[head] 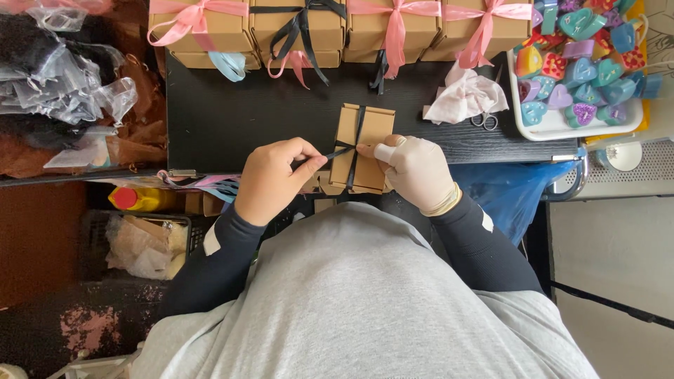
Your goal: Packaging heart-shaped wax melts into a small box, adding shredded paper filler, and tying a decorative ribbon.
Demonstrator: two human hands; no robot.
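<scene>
The left hand (270, 179) pinches one end of a black ribbon (342, 151) at the table (232, 119) edge. The ribbon already crosses the brown box (372, 126), but no bow is tied yet. The gloved right hand (415, 172) pins the crossing with closed fingertips. Finished boxes (337, 28) line the far edge.

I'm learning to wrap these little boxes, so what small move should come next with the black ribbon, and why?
Probably draw the ribbon end snug with the left hand. That hand pinches the black ribbon where it crosses the brown box, while the gloved right hand presses the crossing with a fingertip. No bow shows yet, unlike the finished boxes behind.
</scene>
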